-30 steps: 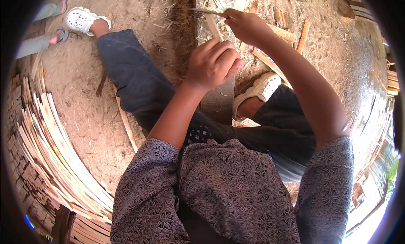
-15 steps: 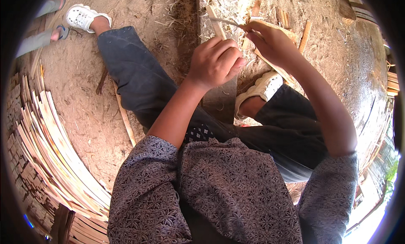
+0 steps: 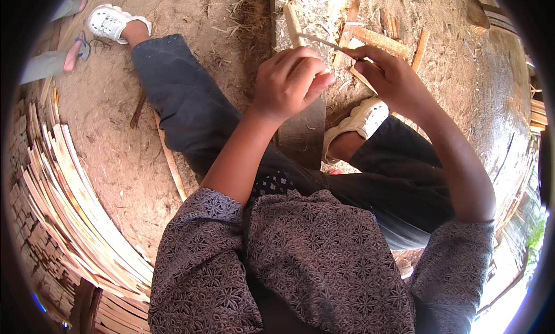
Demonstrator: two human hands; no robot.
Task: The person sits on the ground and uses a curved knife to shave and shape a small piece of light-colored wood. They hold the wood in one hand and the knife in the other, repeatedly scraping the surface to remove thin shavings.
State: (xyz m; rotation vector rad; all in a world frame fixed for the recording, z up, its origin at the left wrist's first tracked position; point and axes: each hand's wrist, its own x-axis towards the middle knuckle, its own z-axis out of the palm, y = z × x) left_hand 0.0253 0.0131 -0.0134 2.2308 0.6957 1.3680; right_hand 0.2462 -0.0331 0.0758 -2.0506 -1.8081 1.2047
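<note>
My left hand [image 3: 289,82] is closed around a short, pale wooden strip [image 3: 292,22], whose far end sticks out beyond the knuckles. Closed on the handle end of a thin-bladed knife [image 3: 321,41], my right hand [image 3: 394,82] is just to the right. The blade points left, and its tip end lies against or across the strip near my left fingers; I cannot tell whether it is cutting in. Most of the handle is hidden by my fingers. Beneath my hands runs a wooden plank [image 3: 302,132], strewn with shavings at its far end.
Several loose wood pieces [image 3: 380,41] lie right of the plank. My legs spread around it, with white clogs [image 3: 359,125] on my feet. Long split wooden strips [image 3: 69,201] are stacked at the left. Another person's sandalled foot [image 3: 74,54] shows at the upper left.
My right hand and the knife have moved nearer to me and slightly right, so the blade sits lower along the strip. My left hand has barely shifted.
</note>
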